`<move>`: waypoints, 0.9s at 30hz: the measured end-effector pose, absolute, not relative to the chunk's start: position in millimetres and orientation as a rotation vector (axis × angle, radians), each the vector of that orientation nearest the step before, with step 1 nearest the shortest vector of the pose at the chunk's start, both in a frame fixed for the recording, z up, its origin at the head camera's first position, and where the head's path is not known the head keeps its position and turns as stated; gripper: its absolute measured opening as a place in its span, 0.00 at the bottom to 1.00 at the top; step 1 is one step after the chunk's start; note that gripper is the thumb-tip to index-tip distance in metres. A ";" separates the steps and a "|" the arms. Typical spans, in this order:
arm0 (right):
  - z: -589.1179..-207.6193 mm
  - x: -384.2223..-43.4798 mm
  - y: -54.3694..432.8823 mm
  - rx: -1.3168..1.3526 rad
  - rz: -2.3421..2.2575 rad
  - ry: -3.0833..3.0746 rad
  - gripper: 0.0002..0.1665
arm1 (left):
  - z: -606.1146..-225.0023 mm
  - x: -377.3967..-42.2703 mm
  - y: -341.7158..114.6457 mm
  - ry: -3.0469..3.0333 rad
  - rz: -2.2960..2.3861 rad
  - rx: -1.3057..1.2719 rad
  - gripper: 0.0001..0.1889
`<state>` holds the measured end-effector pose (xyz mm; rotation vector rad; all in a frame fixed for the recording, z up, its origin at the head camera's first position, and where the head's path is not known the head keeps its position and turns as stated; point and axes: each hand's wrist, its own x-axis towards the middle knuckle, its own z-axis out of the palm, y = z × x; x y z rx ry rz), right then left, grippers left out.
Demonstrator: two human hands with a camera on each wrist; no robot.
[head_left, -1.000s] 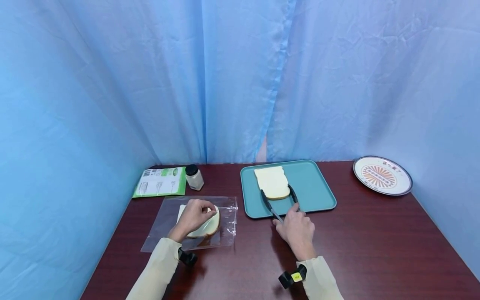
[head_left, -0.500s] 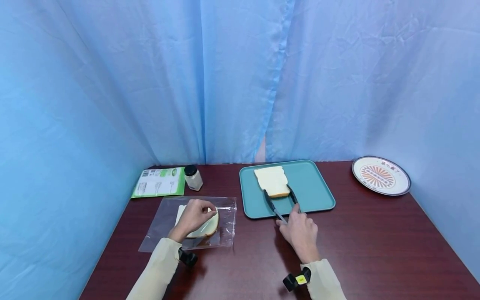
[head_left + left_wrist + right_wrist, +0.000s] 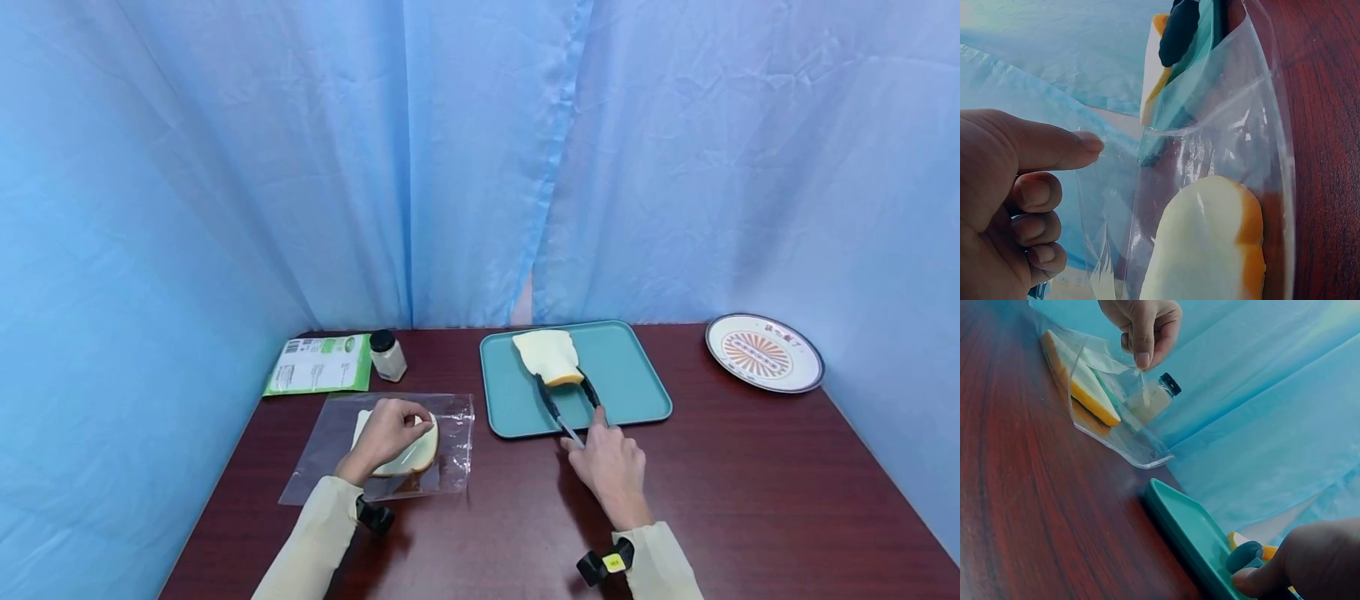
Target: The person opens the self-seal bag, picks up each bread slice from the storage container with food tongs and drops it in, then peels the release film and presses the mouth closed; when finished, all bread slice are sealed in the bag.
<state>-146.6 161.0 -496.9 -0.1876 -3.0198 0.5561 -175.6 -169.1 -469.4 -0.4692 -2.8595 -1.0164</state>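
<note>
My left hand (image 3: 386, 437) pinches the upper layer of a clear plastic bag (image 3: 311, 462), lifting it; the right wrist view shows thumb and finger (image 3: 1142, 359) meeting on the film. Inside the bag lies one bread slice (image 3: 1200, 244), partly covered by that hand in the head view. My right hand (image 3: 609, 467) holds a pair of tongs (image 3: 551, 404) with dark tips. Those tips squeeze the near end of a second bread slice (image 3: 547, 354) over the teal tray (image 3: 630, 379). Under the squeeze this slice bends, its crust end narrowed.
Behind the bag stand a black-lidded jar (image 3: 388, 357) and a green-and-white packet (image 3: 321, 363). A patterned white plate (image 3: 806, 367) sits at the far right of the dark red table (image 3: 750, 500). Blue curtains (image 3: 480, 167) close off the back and sides.
The tongs have closed in on the second slice, pinching its near end narrower and curling it. My right hand has shifted slightly right. The left hand stays where it was on the bag.
</note>
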 end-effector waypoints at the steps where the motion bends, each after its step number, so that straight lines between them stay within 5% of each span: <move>1: -496.3 -146.2 161.9 -0.180 0.556 -3.010 0.48 | -469.4 -175.6 -169.0 -2.859 -1.015 -0.469 0.03; 27: -491.1 -132.2 194.5 0.093 0.404 -2.896 0.47 | -470.6 -177.4 -169.0 -2.861 -1.030 -0.484 0.03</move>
